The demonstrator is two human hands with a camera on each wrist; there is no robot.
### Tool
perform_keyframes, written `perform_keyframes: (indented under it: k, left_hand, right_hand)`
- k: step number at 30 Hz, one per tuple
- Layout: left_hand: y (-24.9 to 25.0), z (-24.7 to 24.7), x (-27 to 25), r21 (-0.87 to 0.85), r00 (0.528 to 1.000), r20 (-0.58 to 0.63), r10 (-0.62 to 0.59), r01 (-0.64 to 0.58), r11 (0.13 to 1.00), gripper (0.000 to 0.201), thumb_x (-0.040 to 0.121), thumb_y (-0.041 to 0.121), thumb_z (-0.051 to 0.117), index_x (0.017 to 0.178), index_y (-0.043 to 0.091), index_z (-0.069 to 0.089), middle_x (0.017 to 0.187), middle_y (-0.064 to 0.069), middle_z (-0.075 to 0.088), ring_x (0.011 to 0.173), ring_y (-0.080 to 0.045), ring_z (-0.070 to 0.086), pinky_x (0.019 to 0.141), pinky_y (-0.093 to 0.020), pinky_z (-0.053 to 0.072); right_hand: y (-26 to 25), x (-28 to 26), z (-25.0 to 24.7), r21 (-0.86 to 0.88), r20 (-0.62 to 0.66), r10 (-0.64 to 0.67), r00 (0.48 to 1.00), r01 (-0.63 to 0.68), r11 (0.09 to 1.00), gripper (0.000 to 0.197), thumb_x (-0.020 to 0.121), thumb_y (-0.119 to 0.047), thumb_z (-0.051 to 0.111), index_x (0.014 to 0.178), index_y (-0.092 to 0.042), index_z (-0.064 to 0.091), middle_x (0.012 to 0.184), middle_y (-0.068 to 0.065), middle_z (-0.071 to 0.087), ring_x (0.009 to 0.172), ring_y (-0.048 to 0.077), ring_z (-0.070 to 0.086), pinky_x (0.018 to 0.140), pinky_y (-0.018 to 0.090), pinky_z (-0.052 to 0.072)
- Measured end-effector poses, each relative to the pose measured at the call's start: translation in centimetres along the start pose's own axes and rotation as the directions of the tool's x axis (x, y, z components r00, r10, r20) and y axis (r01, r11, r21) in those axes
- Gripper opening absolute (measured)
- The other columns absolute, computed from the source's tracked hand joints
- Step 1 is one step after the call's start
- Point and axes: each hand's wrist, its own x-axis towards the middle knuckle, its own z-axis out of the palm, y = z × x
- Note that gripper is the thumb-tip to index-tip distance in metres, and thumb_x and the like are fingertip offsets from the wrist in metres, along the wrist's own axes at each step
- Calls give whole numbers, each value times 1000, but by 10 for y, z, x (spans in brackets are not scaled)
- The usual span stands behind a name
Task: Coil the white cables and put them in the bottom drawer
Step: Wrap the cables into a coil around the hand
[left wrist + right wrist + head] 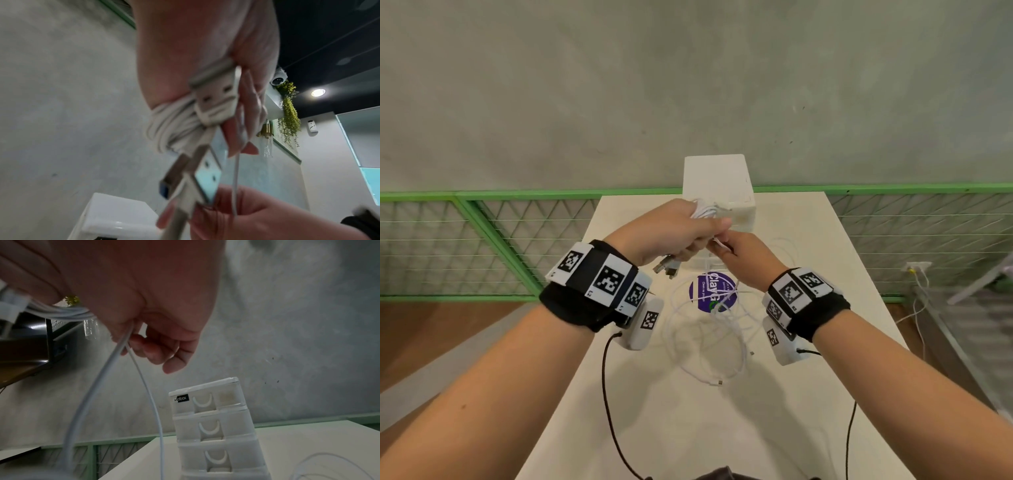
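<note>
Both hands are up at the middle of the frame, above the white bench (808,240). The left hand (674,229) has its fingers (244,129) curled tight round a bundle of white cable (172,128), and metal plugs (666,266) poke out below the fist; the left wrist view shows them close up, blurred. Just beside it, touching, the right hand (743,260) pinches a loose strand (115,356) between thumb and fingers (156,352), the rest of those fingers loosely bent. From that pinch the strand drops toward the lower part of the frame, and more white cable (709,342) lies in slack loops on the bench below the hands, partly over a round purple sticker (712,291). Behind the hands, at the far edge of the bench, stands the white drawer unit (717,181); the right wrist view shows its stacked drawers (213,428), each with a curved handle, all pushed in, the lowest one cut off by the frame's bottom edge. A green mesh fence (482,246) runs across behind the bench.
</note>
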Motion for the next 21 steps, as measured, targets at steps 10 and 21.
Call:
perform_keyframes:
  k: [10, 21]
  left_hand:
    - [-43, -23, -1, 469, 982, -66, -178, 188, 863, 53, 91, 56, 42, 85, 9, 65, 55, 0, 49, 44, -15, 41, 49, -25, 36]
    - [-40, 20, -16, -93, 909, 415, -49, 96, 991, 39, 87, 41, 54, 60, 12, 50, 40, 6, 23, 35, -8, 15, 39, -15, 15]
  right_hand:
    - [32, -13, -31, -146, -70, -1, 998, -9, 989, 16, 95, -26, 45, 85, -15, 52, 85, -1, 52, 77, 20, 49, 66, 29, 33]
    - [35, -9, -23, -252, -49, -35, 998, 21, 968, 13, 89, -5, 46, 97, -6, 56, 101, 10, 64, 90, 30, 60, 74, 33, 45]
